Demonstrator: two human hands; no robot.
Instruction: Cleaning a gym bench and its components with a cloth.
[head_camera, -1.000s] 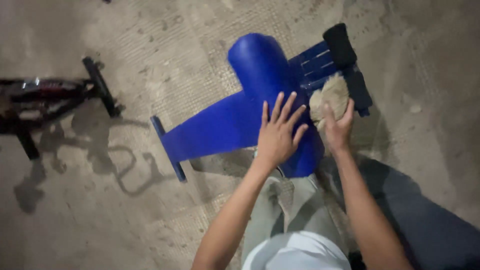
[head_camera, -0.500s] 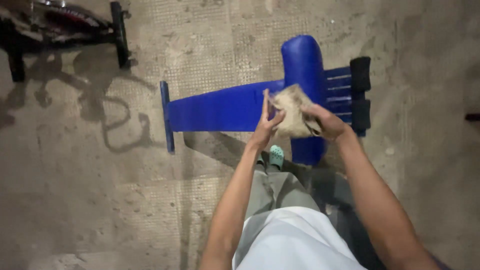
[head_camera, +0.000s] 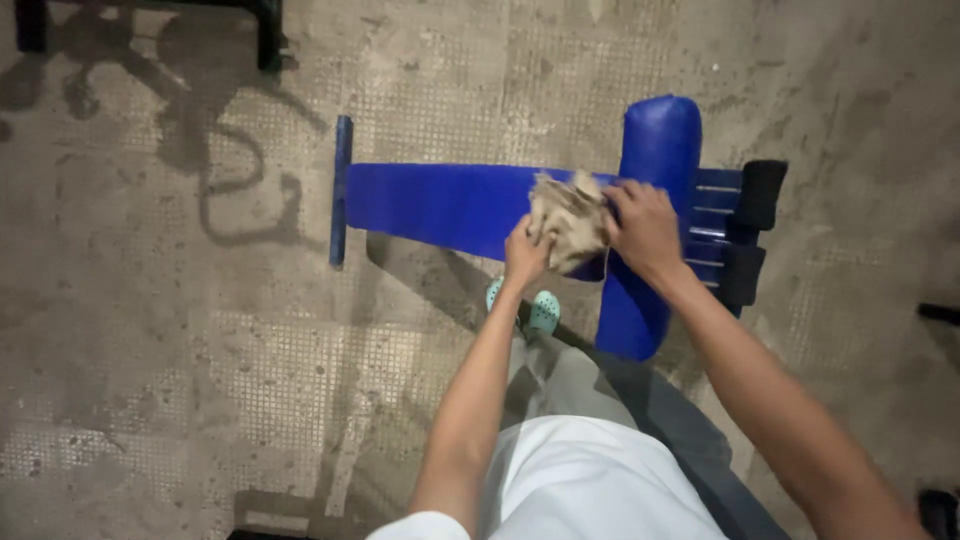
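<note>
Both hands are bunched on the tan rag (head_camera: 568, 218), mid-frame on the blue bench (head_camera: 440, 205). Left hand (head_camera: 525, 255) pinches its lower-left edge, right hand (head_camera: 645, 228) grips the right side. The bench's long axis runs left-right.

blue bench (head_camera: 450, 205) ahead, black rollers (head_camera: 760, 195) right, bare floor (head_camera: 180, 380) left

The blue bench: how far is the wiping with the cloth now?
Nothing looks finished; the lighting hides which parts are clean. In hand: the left hand and right hand hold a tan cloth together over the blue bench, beside its roller pad. Apparently left: the long board and black foam rollers.
</note>
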